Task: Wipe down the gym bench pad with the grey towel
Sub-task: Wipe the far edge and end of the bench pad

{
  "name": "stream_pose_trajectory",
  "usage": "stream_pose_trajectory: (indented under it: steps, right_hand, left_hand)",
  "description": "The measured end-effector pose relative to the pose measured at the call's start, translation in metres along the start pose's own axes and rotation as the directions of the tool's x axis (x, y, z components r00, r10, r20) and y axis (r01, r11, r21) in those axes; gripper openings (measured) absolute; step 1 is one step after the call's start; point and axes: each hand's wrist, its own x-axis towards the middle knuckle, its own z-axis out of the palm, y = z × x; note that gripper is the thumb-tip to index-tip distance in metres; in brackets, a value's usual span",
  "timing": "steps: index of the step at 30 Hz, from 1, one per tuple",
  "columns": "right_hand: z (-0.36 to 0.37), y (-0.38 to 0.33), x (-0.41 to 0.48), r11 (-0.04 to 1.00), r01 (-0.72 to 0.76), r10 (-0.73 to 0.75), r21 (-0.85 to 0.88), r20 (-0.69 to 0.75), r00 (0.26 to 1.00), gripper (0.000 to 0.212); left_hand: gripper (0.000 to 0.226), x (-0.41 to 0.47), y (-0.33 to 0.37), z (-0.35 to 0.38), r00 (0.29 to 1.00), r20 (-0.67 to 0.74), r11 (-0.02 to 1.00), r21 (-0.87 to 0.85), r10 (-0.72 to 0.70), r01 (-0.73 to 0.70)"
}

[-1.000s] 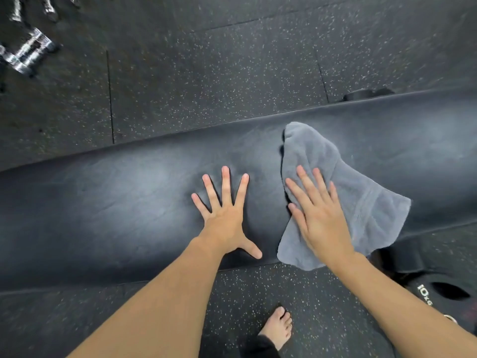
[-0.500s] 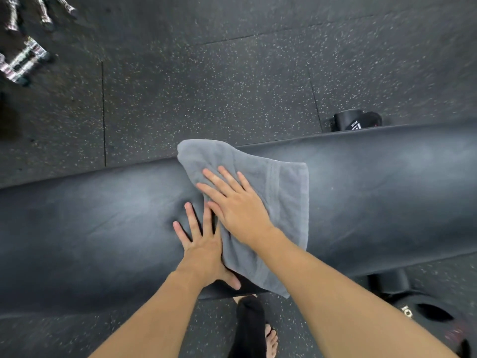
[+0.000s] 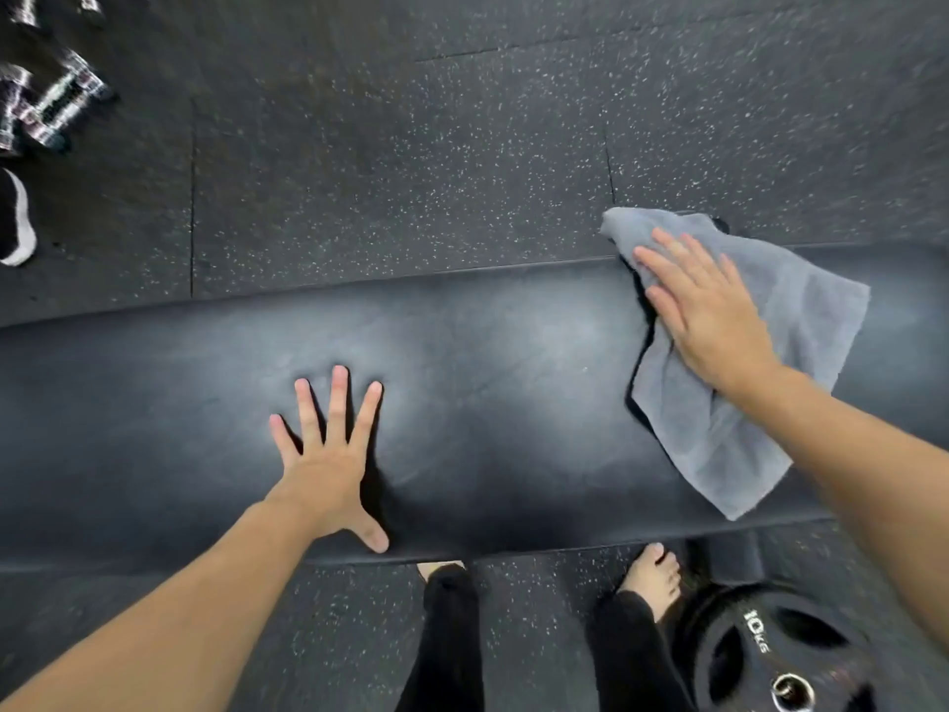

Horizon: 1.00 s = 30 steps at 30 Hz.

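The black gym bench pad (image 3: 488, 393) runs across the view from left to right. A grey towel (image 3: 801, 341) lies spread over its right part, one corner hanging past the far edge. My right hand (image 3: 703, 310) presses flat on the towel, fingers together and pointing left. My left hand (image 3: 328, 454) rests flat on the bare pad at centre left, fingers spread, holding nothing. A dull smeared sheen shows on the pad between the two hands.
Speckled black rubber floor (image 3: 411, 172) lies beyond the bench. A 10 kg weight plate (image 3: 770, 655) lies on the floor at lower right beside my bare feet (image 3: 652, 573). Chrome dumbbells (image 3: 56, 105) and a black shoe (image 3: 15, 218) sit at upper left.
My right hand has swept the towel from the pad's middle, beside the left hand, out to the right end. The left hand stays planted on the pad.
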Motion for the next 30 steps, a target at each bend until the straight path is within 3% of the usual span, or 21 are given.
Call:
stream_pose_trajectory:
  steps: [5,9,11,13,18,23,30]
  right_hand:
    - [-0.011,0.044,-0.012,0.998,0.070,-0.070,-0.003,-0.033,0.997,0.050]
    - [0.009,0.013,-0.029,0.998,0.050,-0.046,0.029,-0.118,0.992,0.046]
    - [0.018,-0.006,-0.048,0.997,0.071,-0.067,0.028,-0.111,0.991,0.047]
    - [0.026,-0.019,-0.072,0.996,0.093,-0.092,0.010,-0.079,0.993,0.047]
    - [0.050,-0.050,-0.124,0.981,0.193,-0.193,-0.008,-0.043,0.980,0.047]
    - [0.056,-0.049,-0.133,0.970,0.244,-0.243,0.003,-0.059,0.968,0.049]
    - [0.046,-0.019,-0.134,0.966,0.257,-0.256,-0.005,-0.083,0.963,0.049]
  left_hand:
    - [0.173,-0.010,0.042,-0.003,0.992,0.003,0.990,0.053,-0.129,0.129]
    - [0.157,-0.011,0.069,-0.015,0.967,-0.056,0.968,0.019,-0.248,0.250]
    - [0.130,-0.012,0.088,-0.022,0.970,-0.169,0.985,-0.032,-0.174,0.171]
    - [0.123,-0.011,0.119,-0.029,0.967,-0.255,1.000,-0.022,-0.024,0.020]
    - [0.134,0.002,0.187,-0.067,0.973,-0.202,0.990,-0.050,0.116,-0.128]
    - [0.147,0.016,0.222,-0.087,0.985,-0.157,0.997,-0.029,0.069,-0.074]
    - [0.174,0.021,0.233,-0.079,0.987,-0.127,0.989,-0.098,0.100,-0.113]
